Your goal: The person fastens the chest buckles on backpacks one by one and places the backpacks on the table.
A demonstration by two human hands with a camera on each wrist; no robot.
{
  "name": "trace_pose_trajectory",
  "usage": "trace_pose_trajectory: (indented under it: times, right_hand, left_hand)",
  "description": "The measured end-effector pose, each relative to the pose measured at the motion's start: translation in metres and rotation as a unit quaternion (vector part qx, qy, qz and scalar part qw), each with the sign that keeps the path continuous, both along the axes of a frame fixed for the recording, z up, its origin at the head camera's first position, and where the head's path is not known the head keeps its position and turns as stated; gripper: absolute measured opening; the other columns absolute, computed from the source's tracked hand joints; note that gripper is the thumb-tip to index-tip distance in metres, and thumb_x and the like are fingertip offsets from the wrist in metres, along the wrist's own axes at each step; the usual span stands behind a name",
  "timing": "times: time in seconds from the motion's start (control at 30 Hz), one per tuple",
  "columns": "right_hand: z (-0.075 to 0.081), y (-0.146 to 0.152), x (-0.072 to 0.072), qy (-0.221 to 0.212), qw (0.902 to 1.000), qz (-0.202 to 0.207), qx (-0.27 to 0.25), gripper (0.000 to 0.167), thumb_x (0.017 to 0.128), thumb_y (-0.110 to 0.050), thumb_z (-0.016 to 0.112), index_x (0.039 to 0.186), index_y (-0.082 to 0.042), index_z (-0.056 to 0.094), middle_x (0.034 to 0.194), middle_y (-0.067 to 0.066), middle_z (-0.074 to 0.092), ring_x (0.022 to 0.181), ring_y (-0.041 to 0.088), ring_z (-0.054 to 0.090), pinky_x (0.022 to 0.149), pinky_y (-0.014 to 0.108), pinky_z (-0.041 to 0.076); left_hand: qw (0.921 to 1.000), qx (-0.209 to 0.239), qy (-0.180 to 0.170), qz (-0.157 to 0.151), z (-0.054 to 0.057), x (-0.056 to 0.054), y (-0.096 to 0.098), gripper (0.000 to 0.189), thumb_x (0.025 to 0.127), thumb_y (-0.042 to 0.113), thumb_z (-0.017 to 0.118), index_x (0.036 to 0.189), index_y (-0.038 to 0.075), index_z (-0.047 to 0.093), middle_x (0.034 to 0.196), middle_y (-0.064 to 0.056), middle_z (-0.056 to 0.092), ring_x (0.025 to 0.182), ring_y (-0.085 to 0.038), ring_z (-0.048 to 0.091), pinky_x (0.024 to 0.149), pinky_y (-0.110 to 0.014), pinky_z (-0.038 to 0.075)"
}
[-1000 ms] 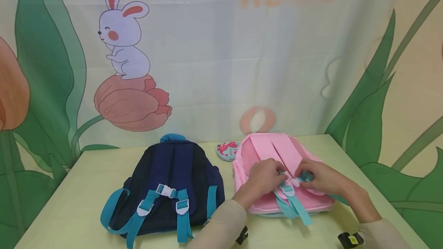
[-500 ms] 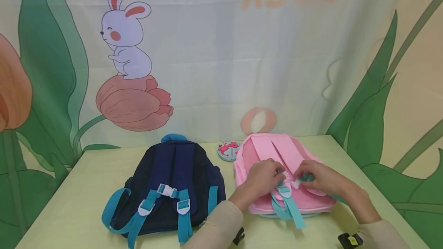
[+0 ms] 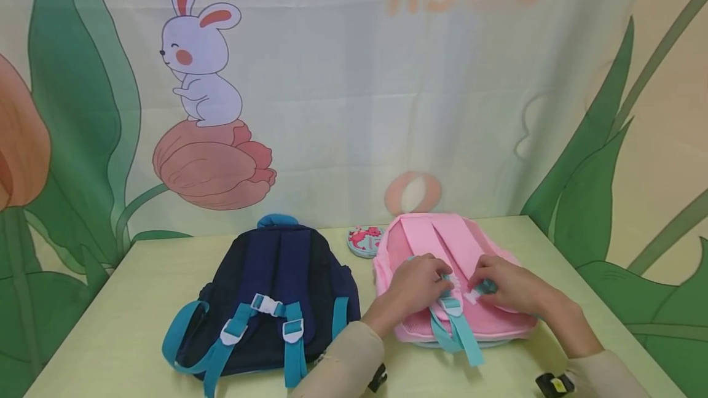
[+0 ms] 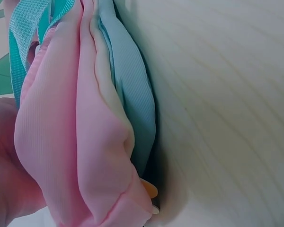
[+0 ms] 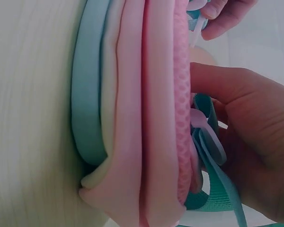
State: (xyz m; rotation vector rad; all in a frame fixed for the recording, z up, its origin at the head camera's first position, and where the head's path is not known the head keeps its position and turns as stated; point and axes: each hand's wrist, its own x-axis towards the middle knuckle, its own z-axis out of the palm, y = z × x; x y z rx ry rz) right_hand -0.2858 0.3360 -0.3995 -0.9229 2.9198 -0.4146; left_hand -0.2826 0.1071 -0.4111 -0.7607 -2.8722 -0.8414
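A pink backpack [image 3: 467,232] lies back side up at the right, with teal straps [image 3: 461,336] hanging over its lower edge. My left hand [image 3: 417,284] pinches a teal strap beside a white buckle half [image 3: 455,282]. Opposite it, my right hand [image 3: 511,281] pinches the other strap end, which carries a second white buckle half [image 3: 472,296]. A small gap separates the two halves. In the right wrist view, a teal strap [image 5: 220,182] with a pale adjuster runs under the right hand [image 5: 260,127]. The left wrist view shows mostly the bag's pink side [image 4: 52,118].
To the left lies a dark navy backpack [image 3: 221,287] with its chest buckle [image 3: 267,304] fastened. A small round teal and pink case [image 3: 364,241] sits between the bags at the back. Behind the pale table [image 3: 127,312] hangs a printed rabbit backdrop [image 3: 332,78].
The two white buckle halves stand farther apart than before. My left hand has shifted slightly left, and the dangling teal strap end has swung left with it. The navy backpack stays put.
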Motion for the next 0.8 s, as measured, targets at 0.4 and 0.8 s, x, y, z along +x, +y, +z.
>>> trace_pose_trajectory:
  times: [0.4,0.8]
  right_hand:
    - [-0.0013,0.0062,-0.0013,-0.044,0.9964,-0.035,-0.063,0.024,0.084,-0.018,0.079,0.105,-0.021,0.068,0.101,-0.010,0.063,0.090,0.008,0.056,0.082,0.025,0.052]
    - [-0.0028,0.0055,-0.0008,-0.018,0.9959,-0.010,-0.088,0.025,0.083,-0.017,0.079,0.105,-0.020,0.068,0.100,-0.008,0.064,0.089,0.010,0.058,0.080,0.024,0.052]
  left_hand:
    - [0.9998,-0.014,-0.015,0.002,-0.0019,-0.0010,-0.0034,0.028,0.089,0.032,0.074,0.115,0.020,0.075,0.099,0.009,0.067,0.084,-0.002,0.057,0.077,-0.018,0.047]
    - [0.9994,-0.035,-0.002,-0.007,-0.0007,0.0023,-0.0022,0.026,0.093,0.030,0.070,0.117,0.021,0.073,0.101,0.008,0.064,0.083,-0.003,0.052,0.079,-0.021,0.045]
